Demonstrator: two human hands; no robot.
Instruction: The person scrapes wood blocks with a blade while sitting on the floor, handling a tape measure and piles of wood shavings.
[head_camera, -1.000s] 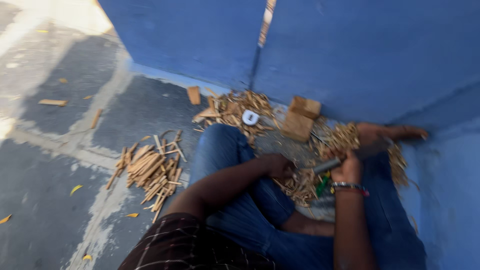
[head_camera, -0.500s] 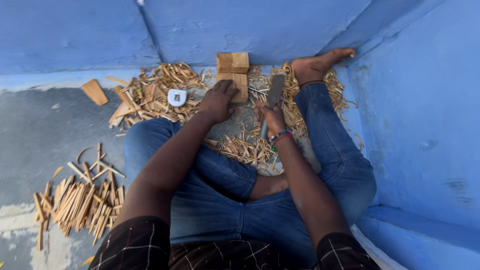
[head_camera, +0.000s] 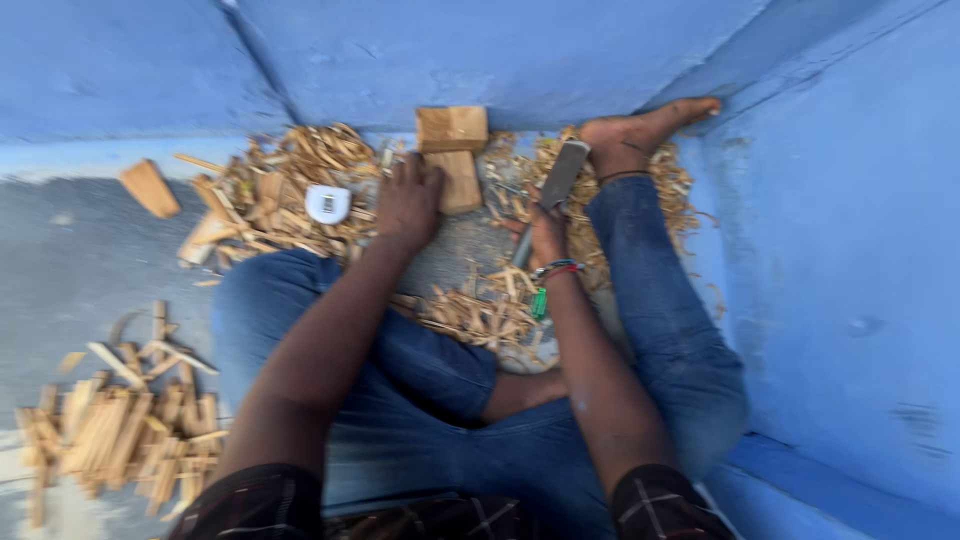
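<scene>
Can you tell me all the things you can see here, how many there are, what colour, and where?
wooden blocks: two, light brown, by the wall, one behind the other
blade tool: one, grey metal, right of the blocks
small round thing: one, white, on the chips left of the blocks
wood chips: many, tan, spread along the wall and between the legs
stick pile: one heap, pale brown, floor at lower left
loose wood piece: one, brown, floor at far left
walls: blue, behind and to the right
left hand: on the nearer block
right hand: grips the blade tool, bracelets on wrist
bare foot: one, in the corner
</scene>
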